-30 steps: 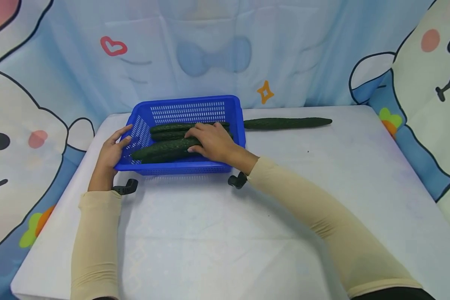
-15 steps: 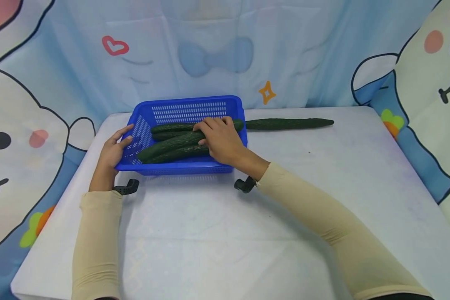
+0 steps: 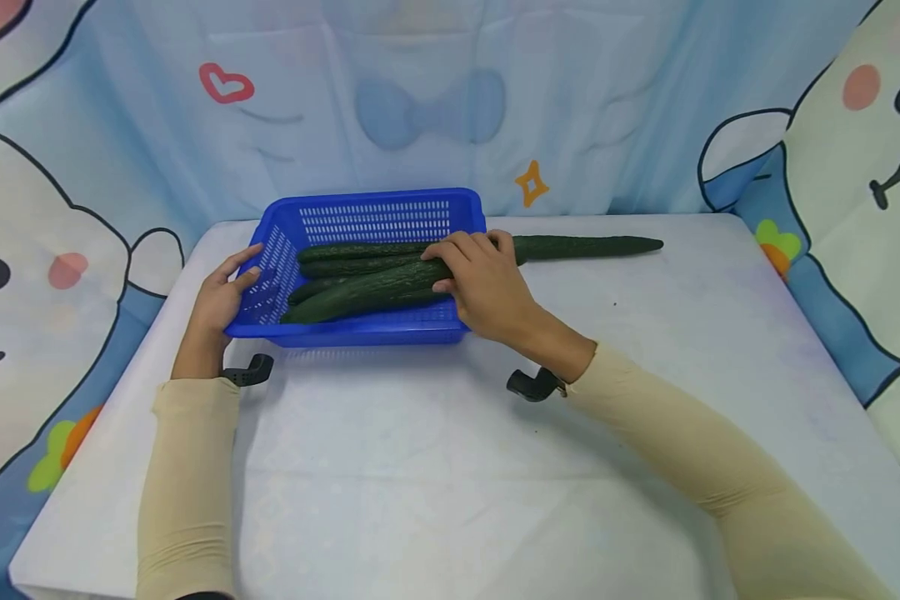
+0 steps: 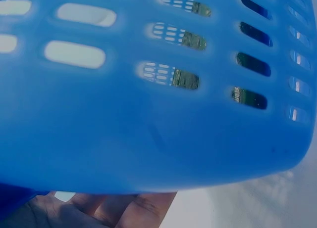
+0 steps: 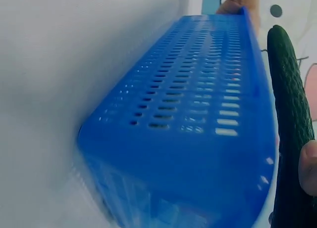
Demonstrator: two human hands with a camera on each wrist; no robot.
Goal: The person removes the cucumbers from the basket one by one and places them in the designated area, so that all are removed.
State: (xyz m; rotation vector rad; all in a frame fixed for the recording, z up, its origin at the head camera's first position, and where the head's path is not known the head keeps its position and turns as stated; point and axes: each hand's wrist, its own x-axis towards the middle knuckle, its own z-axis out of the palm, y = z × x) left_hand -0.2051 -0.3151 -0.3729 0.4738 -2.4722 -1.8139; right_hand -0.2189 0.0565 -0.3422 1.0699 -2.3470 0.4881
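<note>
A blue slotted plastic basket stands on the white-covered table. My left hand grips its left end, with fingers and thumb at the rim; some of those fingers show below the basket wall in the left wrist view. Over the basket's right end, my right hand holds a dark green cucumber from above. In the right wrist view that cucumber is raised beside the rim, the thumb pressed along it. More cucumbers lie lengthwise in the basket, partly covered by the right hand.
Another long cucumber lies on the table to the right of the basket, its left end behind my right hand. A blue printed curtain hangs close behind the table's back edge.
My right hand has moved right from inside the basket to its right end, drawing the cucumber along and raising it. The left hand stays on the basket's left end.
</note>
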